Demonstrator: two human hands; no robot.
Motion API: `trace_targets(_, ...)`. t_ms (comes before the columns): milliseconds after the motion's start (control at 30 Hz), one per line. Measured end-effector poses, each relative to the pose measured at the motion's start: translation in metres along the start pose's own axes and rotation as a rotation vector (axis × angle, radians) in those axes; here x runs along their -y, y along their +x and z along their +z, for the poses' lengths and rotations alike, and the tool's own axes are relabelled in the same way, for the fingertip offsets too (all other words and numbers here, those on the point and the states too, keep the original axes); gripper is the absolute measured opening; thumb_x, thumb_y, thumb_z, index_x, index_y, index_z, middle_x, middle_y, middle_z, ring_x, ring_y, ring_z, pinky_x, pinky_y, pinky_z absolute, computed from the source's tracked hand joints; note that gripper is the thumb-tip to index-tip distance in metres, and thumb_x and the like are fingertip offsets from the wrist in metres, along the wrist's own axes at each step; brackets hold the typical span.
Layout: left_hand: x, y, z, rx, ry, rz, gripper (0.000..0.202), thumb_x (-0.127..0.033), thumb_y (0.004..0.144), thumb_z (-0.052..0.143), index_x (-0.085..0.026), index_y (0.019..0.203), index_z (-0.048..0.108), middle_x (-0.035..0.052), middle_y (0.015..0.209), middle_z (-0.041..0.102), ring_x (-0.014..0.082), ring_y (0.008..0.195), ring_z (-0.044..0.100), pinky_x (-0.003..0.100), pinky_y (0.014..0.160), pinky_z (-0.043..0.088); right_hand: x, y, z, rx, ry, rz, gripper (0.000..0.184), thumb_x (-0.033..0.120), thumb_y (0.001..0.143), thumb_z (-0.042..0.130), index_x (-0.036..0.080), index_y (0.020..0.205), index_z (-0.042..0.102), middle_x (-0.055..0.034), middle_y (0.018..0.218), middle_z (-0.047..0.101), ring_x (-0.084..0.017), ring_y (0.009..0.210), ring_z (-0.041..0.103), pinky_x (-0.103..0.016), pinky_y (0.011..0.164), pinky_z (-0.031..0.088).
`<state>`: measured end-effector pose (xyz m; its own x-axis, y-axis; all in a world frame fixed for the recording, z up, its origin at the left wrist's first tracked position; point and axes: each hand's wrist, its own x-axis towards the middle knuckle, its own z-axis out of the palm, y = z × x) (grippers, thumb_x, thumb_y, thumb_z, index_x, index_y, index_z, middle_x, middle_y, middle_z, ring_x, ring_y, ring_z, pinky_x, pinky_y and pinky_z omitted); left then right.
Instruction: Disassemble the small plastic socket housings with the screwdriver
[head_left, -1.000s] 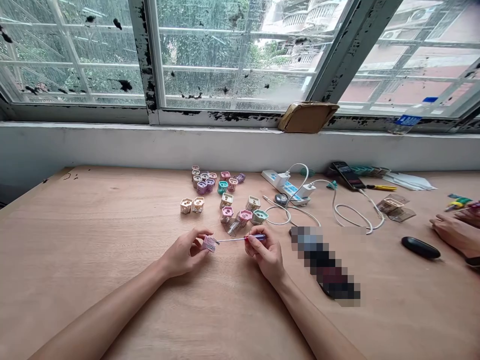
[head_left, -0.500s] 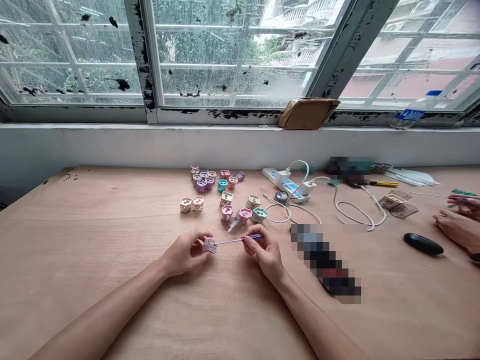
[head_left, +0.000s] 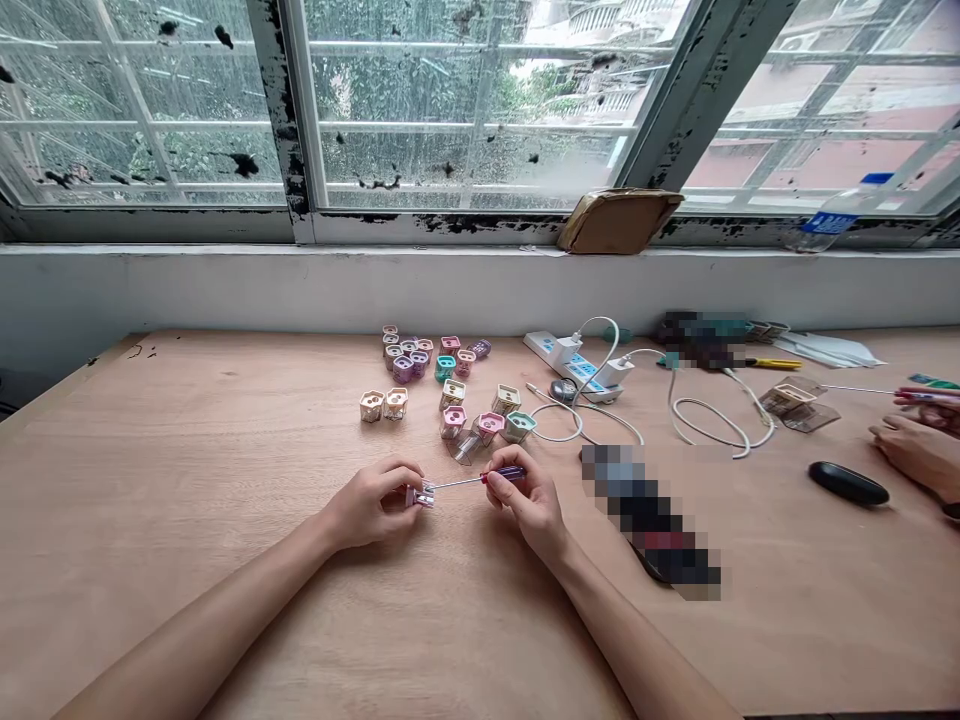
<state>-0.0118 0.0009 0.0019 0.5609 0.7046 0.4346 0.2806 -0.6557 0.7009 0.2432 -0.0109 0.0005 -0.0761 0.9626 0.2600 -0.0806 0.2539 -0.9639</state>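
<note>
My left hand (head_left: 367,507) pinches a small hollow plastic socket housing (head_left: 421,495), pale pink and partly see-through, between thumb and fingers. My right hand (head_left: 529,505) grips a slim precision screwdriver (head_left: 504,475) by its blue and red handle. The thin steel shaft runs left, and its tip meets the housing. Both hands rest low over the bare wooden table (head_left: 225,450). Nearest to them, just beyond my right hand, stand several similar housings (head_left: 472,415) in cream, pink and mint.
More coloured housings (head_left: 409,360) are bunched further back. To the right lie a white power strip (head_left: 571,368) with white cables, a pixelated long object (head_left: 649,515), and a black oval object (head_left: 847,483). A co-worker's hands (head_left: 919,445) hold a tool at the right edge.
The housing has turned in my left hand and shows less of its pink side. The view has shifted slightly, and the co-worker's hand now holds its tool further right.
</note>
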Motion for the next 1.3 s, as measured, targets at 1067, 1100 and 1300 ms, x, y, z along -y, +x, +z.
trace_targets(1067,0.010,-0.001,-0.009,-0.167,-0.143,-0.164,0.012,-0.023,0.087,0.065,-0.018,0.097,0.059,0.0069,0.108,0.061,0.0135,0.086,0.065,0.025,0.069,0.065,-0.015,0.003,0.007,-0.015,-0.125,0.037,0.035,0.053,0.082,0.077,0.020,0.088,0.066,0.0012,0.061,0.055,-0.014,0.049,0.048,-0.024,0.043,0.036)
trace_targets(1100,0.010,-0.001,-0.008,-0.166,-0.142,-0.163,0.012,-0.022,0.087,0.065,-0.018,0.097,0.059,0.0069,0.108,0.061,0.0134,0.086,0.065,0.025,0.069,0.065,-0.015,0.003,0.007,-0.021,-0.128,0.034,0.036,0.054,0.082,0.077,0.020,0.087,0.066,0.0007,0.063,0.056,-0.014,0.049,0.048,-0.024,0.043,0.036)
trace_targets(1300,0.011,-0.001,-0.008,-0.160,-0.129,-0.149,0.012,-0.020,0.086,0.064,-0.017,0.096,0.059,0.0066,0.108,0.061,0.0123,0.084,0.064,0.023,0.067,0.063,-0.010,0.005,0.005,-0.102,-0.049,0.017,0.036,0.053,0.081,0.080,0.019,0.086,0.066,-0.0014,0.065,0.064,-0.013,0.047,0.052,-0.025,0.043,0.041)
